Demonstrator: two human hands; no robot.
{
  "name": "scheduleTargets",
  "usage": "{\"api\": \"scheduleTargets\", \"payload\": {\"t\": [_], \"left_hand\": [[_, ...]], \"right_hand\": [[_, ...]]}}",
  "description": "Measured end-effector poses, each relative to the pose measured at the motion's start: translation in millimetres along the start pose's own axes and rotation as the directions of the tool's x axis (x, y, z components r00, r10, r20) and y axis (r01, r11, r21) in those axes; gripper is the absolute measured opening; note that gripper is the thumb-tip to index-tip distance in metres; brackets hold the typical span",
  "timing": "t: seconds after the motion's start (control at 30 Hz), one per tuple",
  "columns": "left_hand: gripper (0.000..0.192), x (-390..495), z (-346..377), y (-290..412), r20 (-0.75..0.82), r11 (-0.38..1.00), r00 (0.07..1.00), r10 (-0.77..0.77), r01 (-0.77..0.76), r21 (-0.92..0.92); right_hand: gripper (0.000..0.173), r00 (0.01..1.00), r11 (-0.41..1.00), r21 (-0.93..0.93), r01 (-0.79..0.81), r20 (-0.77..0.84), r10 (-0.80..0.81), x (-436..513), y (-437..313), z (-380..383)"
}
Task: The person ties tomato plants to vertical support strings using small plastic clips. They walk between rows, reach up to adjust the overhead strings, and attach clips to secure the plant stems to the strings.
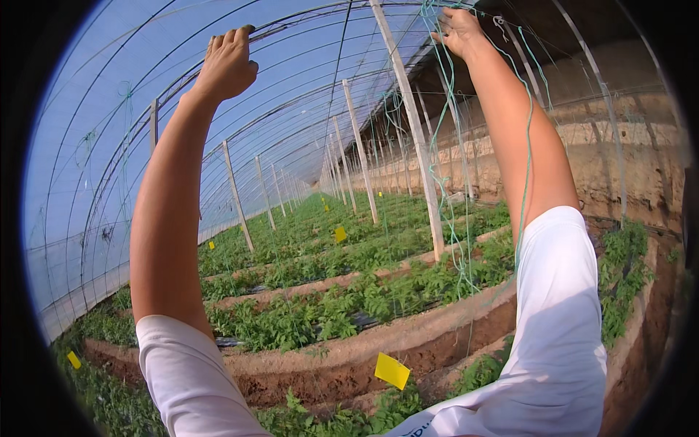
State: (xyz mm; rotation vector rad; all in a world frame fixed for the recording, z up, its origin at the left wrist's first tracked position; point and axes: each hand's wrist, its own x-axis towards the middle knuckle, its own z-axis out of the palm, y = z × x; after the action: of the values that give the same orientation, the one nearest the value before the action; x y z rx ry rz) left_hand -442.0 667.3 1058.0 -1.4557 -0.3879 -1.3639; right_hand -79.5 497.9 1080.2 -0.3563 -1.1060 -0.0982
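Both arms reach up inside a plastic-covered greenhouse. My left hand (229, 63) is raised at the upper left, its fingers bent over by a dark roof bar or wire; whether it grips it cannot be made out. At the top right, my right hand (458, 30) has its fingers spread beside a tangle of green twine (432, 13). Long strands of this twine (451, 218) hang down to the plants, and one strand (528, 158) runs in front of my right arm.
A pale post (410, 120) leans between my arms, with more posts behind. Rows of leafy green plants (349, 306) grow on raised soil beds. A yellow card (392, 371) hangs low in front. An earthen wall (644, 158) stands at right.
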Motion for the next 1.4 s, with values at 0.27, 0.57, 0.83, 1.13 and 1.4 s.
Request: {"api": "scheduleTargets", "payload": {"t": [0.27,0.57,0.83,1.13,1.4], "left_hand": [[0.06,0.6,-9.8,-1.8,0.029,0.999,1.0,0.001,-0.003,0.055],[0.059,-0.5,-13.4,0.8,0.076,0.998,0.997,-0.015,0.011,0.058],[0.059,-0.1,-5.3,-1.4,0.072,0.999,0.997,0.016,-0.019,0.04],[0.059,-0.4,-6.1,-1.7,0.076,0.999,0.997,-0.006,0.002,0.051],[0.06,-1.4,-13.8,5.2,0.06,0.999,0.998,-0.032,0.033,-0.01]], "right_hand": [[0.009,0.983,0.951,0.307,0.031,-0.18,0.027,96.1,8.8,12.7],[0.024,0.999,0.884,0.466,0.035,-0.047,-0.015,84.5,-0.7,3.4],[0.024,0.872,0.919,0.292,0.267,-0.478,-0.101,92.4,13.2,32.4],[0.011,0.872,0.842,0.489,-0.23,0.487,-0.044,112.6,15.7,-21.2],[0.015,0.986,0.951,0.309,-0.032,-0.144,0.08,97.8,3.7,3.0]]}}
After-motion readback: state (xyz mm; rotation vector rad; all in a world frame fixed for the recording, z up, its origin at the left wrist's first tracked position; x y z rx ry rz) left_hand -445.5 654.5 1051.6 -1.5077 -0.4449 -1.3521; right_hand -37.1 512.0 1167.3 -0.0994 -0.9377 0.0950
